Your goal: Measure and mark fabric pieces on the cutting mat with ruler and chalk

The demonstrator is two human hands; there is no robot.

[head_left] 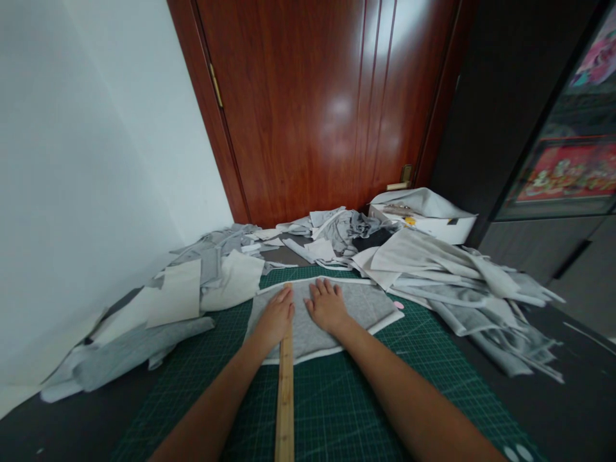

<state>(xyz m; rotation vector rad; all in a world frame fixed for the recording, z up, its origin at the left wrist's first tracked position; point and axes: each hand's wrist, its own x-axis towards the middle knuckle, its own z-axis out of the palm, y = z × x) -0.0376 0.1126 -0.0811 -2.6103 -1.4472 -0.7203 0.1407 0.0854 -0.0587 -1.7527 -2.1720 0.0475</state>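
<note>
A grey piece of fabric (356,305) with pale edges lies flat on a green cutting mat (332,391). Across its left part runs a long wooden ruler (285,391), pointing from me toward the door. My left hand (275,316) is closed over the ruler's far end, covering part of it. Just right of the ruler, my right hand (327,308) rests palm down on the fabric with its fingers spread. A small pink piece (398,305) sits by the fabric's right corner.
Heaped grey and white fabric pieces lie left (212,269) and right (447,276) of the mat. Behind them are more scraps (332,231), a white box (443,224) and a reddish wooden door (308,115). White ovals (517,453) lie at the mat's near right corner.
</note>
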